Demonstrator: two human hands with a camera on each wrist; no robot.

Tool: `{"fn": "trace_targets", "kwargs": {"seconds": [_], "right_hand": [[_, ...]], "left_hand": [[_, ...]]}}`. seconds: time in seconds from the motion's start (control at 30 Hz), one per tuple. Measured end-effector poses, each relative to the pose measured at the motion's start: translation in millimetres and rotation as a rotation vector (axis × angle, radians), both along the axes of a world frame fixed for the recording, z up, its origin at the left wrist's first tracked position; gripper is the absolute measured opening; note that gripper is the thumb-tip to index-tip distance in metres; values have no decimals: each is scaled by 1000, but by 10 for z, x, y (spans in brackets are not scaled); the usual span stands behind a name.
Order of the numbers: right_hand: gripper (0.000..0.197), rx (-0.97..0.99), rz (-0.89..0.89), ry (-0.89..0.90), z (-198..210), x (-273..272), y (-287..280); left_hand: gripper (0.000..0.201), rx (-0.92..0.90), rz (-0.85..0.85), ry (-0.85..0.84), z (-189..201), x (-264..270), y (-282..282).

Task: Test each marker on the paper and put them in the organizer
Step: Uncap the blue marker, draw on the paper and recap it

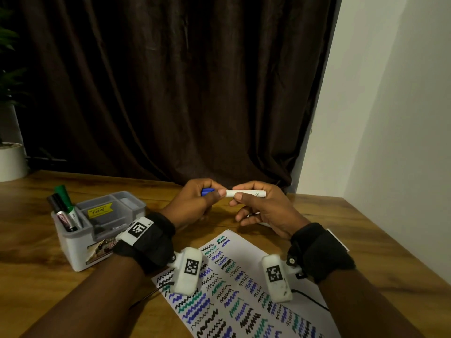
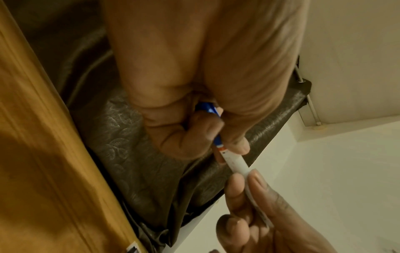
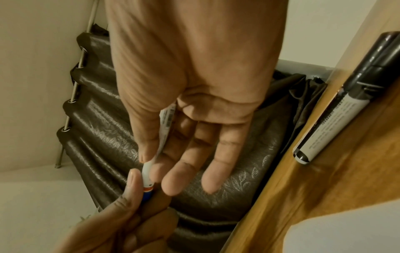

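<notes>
Both hands hold one white marker [image 1: 246,193] level above the table, past the paper's far end. My left hand [image 1: 210,194] grips its blue cap [image 1: 207,191], mostly hidden in the curled fingers [image 2: 201,131]. My right hand [image 1: 240,197] pinches the white barrel [image 3: 148,169] between thumb and forefinger, the other fingers [image 3: 212,171] spread loosely. Cap [image 2: 208,107] and barrel [image 2: 236,162] meet at an orange band. The grey organizer [image 1: 78,250] stands on the left with a black marker [image 1: 59,213] and a green marker [image 1: 66,198] upright in its front slot. The paper [image 1: 244,254] carries several rows of squiggles.
A black-capped marker [image 3: 337,116] lies on the wooden table [image 1: 36,276] under my right hand. A dark curtain [image 1: 183,93] hangs behind the table and a white wall [image 1: 402,118] stands on the right. A white plant pot [image 1: 11,159] sits at the far left.
</notes>
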State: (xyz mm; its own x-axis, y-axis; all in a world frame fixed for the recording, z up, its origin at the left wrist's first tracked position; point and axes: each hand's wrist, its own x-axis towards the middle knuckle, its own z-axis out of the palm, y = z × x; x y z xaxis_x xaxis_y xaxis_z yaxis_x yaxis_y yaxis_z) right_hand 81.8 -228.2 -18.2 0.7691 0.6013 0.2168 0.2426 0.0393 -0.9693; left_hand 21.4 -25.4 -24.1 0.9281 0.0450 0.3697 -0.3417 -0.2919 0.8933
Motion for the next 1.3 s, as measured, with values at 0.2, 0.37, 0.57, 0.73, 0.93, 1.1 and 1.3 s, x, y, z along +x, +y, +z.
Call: {"fn": "trace_targets", "kwargs": {"seconds": [0.2,0.37,0.57,0.73,0.93,1.1,1.3], "right_hand": [[26,-1,0,-5,-28,15,28],[35,-118,-68,9,-30,105,-33],[25,-507,45,53,-140,148,-130],[24,-522,69,52,-155,147,-134],[20,-575,79,14,-166,153,-111],[21,-596,88,-1,-173,169,-106],[24,-601,92,-9,-198,191,-87]], "left_hand": [[16,-3,17,25,-7,14,8],[11,83,157,-61,-10,36,44],[6,-35,300,-118,57,-25,173],[9,95,320,-118,332,-207,345],[22,246,444,-126,918,-841,963],[35,274,610,-33,1022,-1427,1494],[30,377,736,98,839,-1840,1712]]}}
